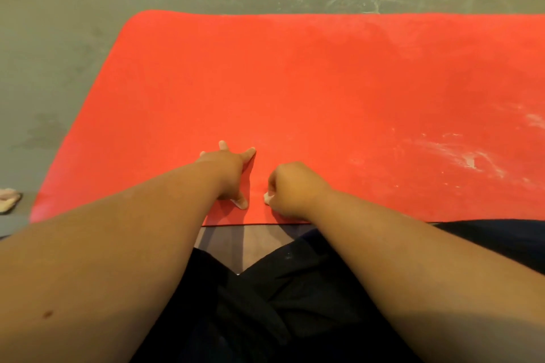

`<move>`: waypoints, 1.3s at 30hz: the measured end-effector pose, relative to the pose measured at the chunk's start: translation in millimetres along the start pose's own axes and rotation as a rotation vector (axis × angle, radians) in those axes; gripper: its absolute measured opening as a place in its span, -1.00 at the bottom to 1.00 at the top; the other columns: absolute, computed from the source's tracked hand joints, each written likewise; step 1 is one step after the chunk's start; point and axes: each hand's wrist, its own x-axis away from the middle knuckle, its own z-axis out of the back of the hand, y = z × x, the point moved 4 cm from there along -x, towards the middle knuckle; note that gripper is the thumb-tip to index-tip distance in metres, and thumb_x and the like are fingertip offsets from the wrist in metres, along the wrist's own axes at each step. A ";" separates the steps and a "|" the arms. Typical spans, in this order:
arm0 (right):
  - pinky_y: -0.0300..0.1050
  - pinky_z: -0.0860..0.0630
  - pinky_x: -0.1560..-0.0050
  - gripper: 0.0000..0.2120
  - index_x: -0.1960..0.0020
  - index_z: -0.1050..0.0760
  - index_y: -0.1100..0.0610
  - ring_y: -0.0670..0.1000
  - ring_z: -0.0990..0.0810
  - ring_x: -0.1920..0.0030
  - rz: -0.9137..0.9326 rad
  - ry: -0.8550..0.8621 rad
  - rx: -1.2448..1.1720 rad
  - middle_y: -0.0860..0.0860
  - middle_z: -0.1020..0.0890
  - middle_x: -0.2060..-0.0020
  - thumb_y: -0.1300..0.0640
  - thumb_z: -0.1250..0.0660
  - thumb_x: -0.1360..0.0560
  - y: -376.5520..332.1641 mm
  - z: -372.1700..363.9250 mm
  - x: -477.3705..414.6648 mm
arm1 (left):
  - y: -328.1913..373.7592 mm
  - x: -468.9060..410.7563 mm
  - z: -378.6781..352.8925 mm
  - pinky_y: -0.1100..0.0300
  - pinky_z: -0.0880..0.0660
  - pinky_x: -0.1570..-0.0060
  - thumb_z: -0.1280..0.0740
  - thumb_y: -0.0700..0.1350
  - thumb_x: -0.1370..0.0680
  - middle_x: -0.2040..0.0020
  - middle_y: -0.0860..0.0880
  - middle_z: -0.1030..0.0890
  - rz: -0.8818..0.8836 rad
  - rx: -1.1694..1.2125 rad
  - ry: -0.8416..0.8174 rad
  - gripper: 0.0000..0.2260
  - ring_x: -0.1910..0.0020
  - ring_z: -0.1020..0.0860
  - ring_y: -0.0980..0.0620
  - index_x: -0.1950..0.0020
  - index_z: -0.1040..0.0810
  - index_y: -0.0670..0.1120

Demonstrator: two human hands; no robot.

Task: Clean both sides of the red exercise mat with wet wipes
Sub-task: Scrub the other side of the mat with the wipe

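Observation:
The red exercise mat point(309, 91) lies flat on the floor, spread across most of the view. White dusty smears mark its right part. My left hand point(228, 174) presses flat on the mat near its front edge, fingers spread. Just to its right, my right hand point(290, 188) has its fingers curled around a small wad of wet wipe point(267, 197), of which only a white corner shows, held down against the mat.
Grey concrete floor point(59, 38) surrounds the mat, with pale scuffs beyond its far edge. A crumpled, soiled wipe point(8, 199) lies on the floor at the left edge. My legs in dark clothing point(265, 303) are right at the mat's front edge.

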 end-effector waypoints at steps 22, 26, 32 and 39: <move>-0.05 -0.49 -0.02 -0.74 -0.06 -0.61 0.25 0.20 -0.59 -0.10 -0.334 0.318 -0.065 0.25 -0.63 -0.05 0.08 -0.29 -0.55 75.3 38.3 -28.1 | -11.5 8.1 -2.1 -0.15 -0.24 -0.41 -0.50 0.22 -0.34 -0.57 -0.01 0.26 -0.025 0.014 -0.007 0.11 -0.53 0.04 -0.30 -0.55 0.28 0.11; -0.10 -0.47 0.05 -0.75 -0.01 -0.64 0.20 0.17 -0.60 0.00 0.081 0.023 -0.155 0.16 -0.66 0.04 0.06 -0.27 -0.56 -4.6 2.1 -19.0 | -10.5 8.9 1.6 -0.12 -0.22 -0.42 -0.52 0.22 -0.32 -0.57 -0.05 0.24 -0.028 0.002 -0.004 0.13 -0.51 0.01 -0.34 -0.56 0.27 0.09; -0.16 -0.44 0.19 -0.71 -0.12 -0.62 0.05 -0.01 -0.60 0.11 0.030 -0.211 -0.385 0.01 -0.67 0.04 0.21 -0.45 -0.40 21.8 24.9 -10.8 | 8.1 26.3 5.5 -0.06 -0.27 -0.40 -0.51 0.17 -0.34 -0.57 -0.15 -0.02 -0.160 0.013 -0.039 0.00 -0.49 -0.16 -0.26 -0.58 0.08 0.11; -0.20 -0.46 0.11 -0.75 0.00 -0.64 0.10 0.08 -0.59 0.01 -0.317 0.185 -0.330 0.09 -0.65 0.05 0.33 -0.30 -0.43 90.5 49.6 -32.4 | 65.3 36.8 11.7 0.11 -0.30 0.19 -0.33 0.02 -0.53 -0.02 -0.05 -0.44 -0.370 0.023 0.293 -0.72 -0.05 -0.51 -0.12 -0.20 -0.46 -0.02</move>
